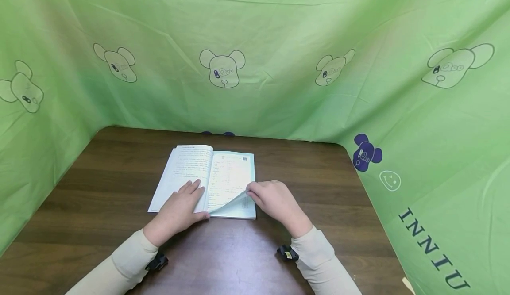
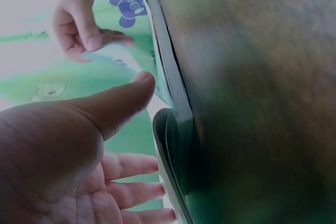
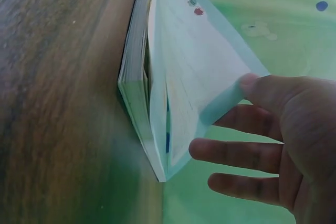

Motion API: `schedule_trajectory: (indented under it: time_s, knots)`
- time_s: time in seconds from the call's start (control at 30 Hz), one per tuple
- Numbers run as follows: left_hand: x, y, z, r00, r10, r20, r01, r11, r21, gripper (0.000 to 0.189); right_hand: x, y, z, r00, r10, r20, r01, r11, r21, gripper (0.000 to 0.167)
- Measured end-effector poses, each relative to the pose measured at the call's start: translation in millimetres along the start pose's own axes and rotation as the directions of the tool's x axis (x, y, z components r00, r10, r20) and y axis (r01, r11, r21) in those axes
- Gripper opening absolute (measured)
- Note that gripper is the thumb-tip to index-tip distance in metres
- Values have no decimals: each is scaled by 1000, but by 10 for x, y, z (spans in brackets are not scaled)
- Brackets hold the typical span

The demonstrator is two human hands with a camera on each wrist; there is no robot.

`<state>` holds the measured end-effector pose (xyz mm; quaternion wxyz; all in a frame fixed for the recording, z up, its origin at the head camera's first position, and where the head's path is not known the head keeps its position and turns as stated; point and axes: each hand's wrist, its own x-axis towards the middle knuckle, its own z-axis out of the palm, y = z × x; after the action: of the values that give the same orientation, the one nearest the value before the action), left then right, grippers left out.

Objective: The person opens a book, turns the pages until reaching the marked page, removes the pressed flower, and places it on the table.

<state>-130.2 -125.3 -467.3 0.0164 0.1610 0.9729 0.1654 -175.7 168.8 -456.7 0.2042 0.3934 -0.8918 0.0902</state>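
Observation:
An open book (image 1: 229, 166) with printed text lies on the table. My left hand (image 1: 179, 206) rests on its left page with the fingers spread, the thumb by the bottom of the spine. At the lower right, my right hand (image 1: 276, 200) pinches the corner of a page (image 3: 210, 61) between thumb and index finger. That page is lifted and bent, with a pale blue-green border, and another page shows beneath it. In the right wrist view, the other fingers of the right hand (image 3: 278, 135) extend past the sheet. The left thumb (image 2: 118, 106) looks straight in the left wrist view.
The dark wooden table (image 1: 318, 189) surrounds the book. A green cloth (image 1: 271, 25) with bear-head prints hangs behind it and along both sides. Black wrist cameras (image 1: 157, 262) sit at the cuffs of both light sleeves (image 1: 133, 259).

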Motion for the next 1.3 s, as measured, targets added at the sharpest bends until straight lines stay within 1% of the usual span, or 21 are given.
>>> schedule_trajectory:
  time_s: [0.2,0.3,0.4,0.5,0.6,0.7,0.77,0.87,0.93,1.0,1.07,1.17,1.23,1.3]
  knots:
    - [-16,56,37,999,-30,-28,30,1000,-10,79,14,-16,-30,999,-10,-43,10,1000,-5,4]
    - [-14,62,60,998,-43,-41,43,999,-6,74,21,-23,-38,999,-11,-50,11,1000,-4,4]
    - [-10,55,75,998,-43,-50,44,999,8,68,34,-25,-48,998,-8,-57,8,1000,6,5]
    - [-6,48,86,998,-42,-55,43,999,13,67,46,-20,-68,996,-1,-87,2,1000,18,10]
    - [-5,46,89,997,-46,-66,46,999,-2,71,52,-9,-91,991,17,-134,-13,999,32,16]
    - [-1,47,87,992,-47,-118,44,998,-33,79,48,7,-101,987,40,-156,-35,999,39,20]
    - [6,47,84,985,-40,-169,32,998,-53,86,44,17,-97,989,55,-139,-50,998,43,21]
    - [15,39,84,971,-38,-237,21,997,-75,98,33,27,-81,995,73,-67,-70,997,43,23]
    - [18,34,85,963,-48,-264,24,995,-93,106,20,29,-72,996,83,11,-84,996,44,25]
    - [20,25,87,957,-63,-284,34,994,-107,113,5,28,-64,991,87,105,-91,995,41,29]
    - [21,23,82,952,-73,-298,40,993,-114,118,-12,25,-54,976,82,202,-93,995,46,36]
    - [26,20,73,945,-73,-320,42,994,-104,124,-41,21,-41,940,65,336,-104,990,99,45]
    - [28,18,65,943,-70,-325,46,996,-80,126,-64,21,-26,912,59,407,-123,984,132,51]
    - [34,13,58,943,-62,-326,47,998,-52,128,-83,20,-16,888,60,457,-148,976,160,57]
